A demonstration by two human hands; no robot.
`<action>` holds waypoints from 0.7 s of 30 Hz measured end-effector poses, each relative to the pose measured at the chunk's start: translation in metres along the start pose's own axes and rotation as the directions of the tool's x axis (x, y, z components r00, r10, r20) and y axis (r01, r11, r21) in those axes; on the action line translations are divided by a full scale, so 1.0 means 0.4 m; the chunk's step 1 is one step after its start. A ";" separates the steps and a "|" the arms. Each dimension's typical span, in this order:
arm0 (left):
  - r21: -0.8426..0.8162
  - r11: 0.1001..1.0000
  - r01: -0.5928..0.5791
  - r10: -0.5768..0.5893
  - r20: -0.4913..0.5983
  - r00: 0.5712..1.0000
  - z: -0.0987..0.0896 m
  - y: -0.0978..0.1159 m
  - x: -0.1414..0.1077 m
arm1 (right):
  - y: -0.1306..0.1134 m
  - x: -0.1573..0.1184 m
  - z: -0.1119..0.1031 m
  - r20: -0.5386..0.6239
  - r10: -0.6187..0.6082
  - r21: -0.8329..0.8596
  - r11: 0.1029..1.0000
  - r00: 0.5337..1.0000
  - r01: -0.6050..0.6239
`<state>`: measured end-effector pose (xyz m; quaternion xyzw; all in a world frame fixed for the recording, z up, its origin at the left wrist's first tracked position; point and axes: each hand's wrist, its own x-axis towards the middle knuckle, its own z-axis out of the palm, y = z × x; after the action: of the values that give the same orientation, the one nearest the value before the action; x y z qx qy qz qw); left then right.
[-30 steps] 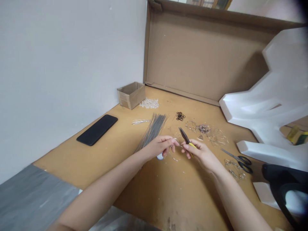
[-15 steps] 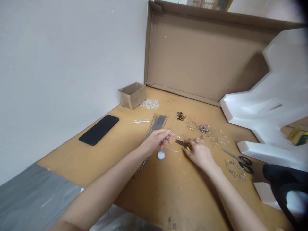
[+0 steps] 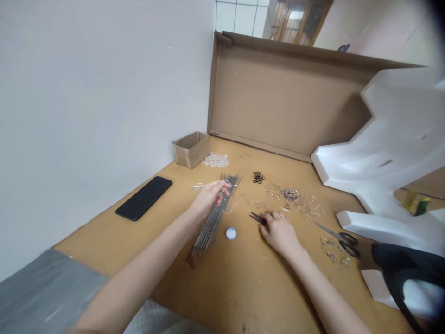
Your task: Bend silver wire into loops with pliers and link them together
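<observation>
My left hand (image 3: 209,197) is above the upper part of a bundle of long grey metal rods (image 3: 210,227), with its fingers pinched on a thin wire loop (image 3: 229,204). My right hand (image 3: 280,234) rests on the tabletop, gripping small pliers (image 3: 256,218) with black jaws that point left and handles hidden under the palm. Between the hands lies a round white-and-blue cap (image 3: 231,233). Tangled thin wire rings (image 3: 290,195) lie beyond my right hand, and a few wire pieces (image 3: 255,204) lie nearer the rods.
On the wooden tabletop (image 3: 243,283) are black rubber rings (image 3: 258,177), clear beads (image 3: 215,160), a small cardboard box (image 3: 191,149), a black phone (image 3: 143,198), black-handled scissors (image 3: 339,242) and linked wire rings (image 3: 333,253). White foam packing (image 3: 392,148) and a cardboard sheet (image 3: 285,97) stand behind.
My left hand has moved left from the middle onto the rod bundle, carrying the wire loop. My right hand and pliers have dropped lower toward the tabletop. The view has tilted slightly upward.
</observation>
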<state>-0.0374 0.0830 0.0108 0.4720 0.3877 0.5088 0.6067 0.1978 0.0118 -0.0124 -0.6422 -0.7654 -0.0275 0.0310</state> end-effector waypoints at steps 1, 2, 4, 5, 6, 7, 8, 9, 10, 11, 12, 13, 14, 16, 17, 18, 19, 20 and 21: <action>-0.017 1.000 0.006 -0.006 -0.002 1.000 -0.009 -0.007 0.002 | -0.006 -0.002 0.001 -0.007 -0.003 -0.002 1.000 1.000 0.003; -0.033 0.999 0.001 -0.002 -0.021 1.000 -0.018 -0.016 0.003 | -0.011 -0.004 0.002 -0.014 -0.006 -0.004 1.000 1.000 0.006; -0.058 0.998 0.005 -0.008 -0.048 0.999 -0.033 -0.037 0.003 | -0.018 -0.005 0.005 -0.026 -0.010 -0.007 1.000 1.000 0.010; -0.067 0.998 0.017 -0.020 -0.056 0.998 -0.038 -0.047 0.002 | -0.019 -0.005 0.006 -0.033 -0.010 -0.008 1.000 0.999 0.010; -0.064 0.997 0.038 -0.041 -0.047 0.998 -0.042 -0.055 0.001 | -0.020 -0.005 0.007 -0.040 -0.008 -0.008 1.000 0.999 0.008; -0.062 0.997 0.036 -0.038 -0.045 0.998 -0.045 -0.061 0.000 | -0.020 -0.004 0.009 -0.046 -0.007 -0.007 1.000 0.999 0.007; -0.059 0.998 0.032 -0.035 -0.043 0.998 -0.047 -0.064 0.000 | -0.020 -0.003 0.010 -0.052 -0.006 -0.005 1.000 0.999 0.006; -0.055 0.998 0.026 -0.028 -0.043 0.999 -0.049 -0.064 0.000 | -0.020 -0.002 0.012 -0.058 -0.006 -0.003 1.000 0.998 0.006; -0.055 0.998 0.015 -0.018 -0.049 0.999 -0.050 -0.062 0.000 | -0.019 0.000 0.014 -0.063 -0.006 0.000 1.000 0.998 0.006; -0.059 0.998 0.006 -0.009 -0.058 0.998 -0.052 -0.057 0.000 | -0.019 0.001 0.016 -0.068 -0.006 0.002 1.000 0.998 0.006; -0.071 0.997 -0.002 -0.003 -0.071 0.997 -0.054 -0.052 0.001 | -0.018 0.002 0.018 -0.074 -0.004 0.004 1.000 0.997 0.005; -0.093 0.996 -0.008 0.000 -0.087 0.996 -0.057 -0.047 0.003 | -0.017 0.004 0.020 -0.079 -0.002 0.005 1.000 0.997 0.003; -0.125 0.992 -0.008 -0.005 -0.104 0.995 -0.061 -0.041 0.004 | -0.016 0.005 0.023 -0.083 -0.001 0.006 1.000 0.997 0.001; -0.203 0.979 0.003 -0.032 -0.142 0.989 -0.068 -0.033 0.008 | -0.013 0.007 0.028 -0.087 -0.001 0.010 1.000 0.996 0.002; -0.241 0.971 0.012 -0.051 -0.160 0.986 -0.071 -0.031 0.010 | -0.011 0.008 0.030 -0.088 -0.002 0.012 1.000 0.996 0.003; -0.272 0.962 0.022 -0.071 -0.172 0.983 -0.074 -0.030 0.012 | -0.008 0.009 0.032 -0.087 -0.005 0.014 1.000 0.996 0.006; -0.299 0.954 0.032 -0.089 -0.179 0.980 -0.075 -0.029 0.013 | -0.004 0.010 0.033 -0.085 -0.008 0.017 1.000 0.996 0.009; -0.321 0.946 0.040 -0.102 -0.180 0.978 -0.076 -0.029 0.014 | 0.000 0.012 0.033 -0.083 -0.010 0.019 1.000 0.996 0.012; -0.337 0.941 0.046 -0.112 -0.178 0.978 -0.078 -0.027 0.014 | 0.003 0.013 0.031 -0.081 -0.011 0.022 1.000 0.997 0.013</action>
<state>-0.0631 0.0937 -0.0077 0.2956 0.3730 0.5854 0.6564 0.1980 0.0183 -0.0244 -0.6355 -0.7677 -0.0451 0.0689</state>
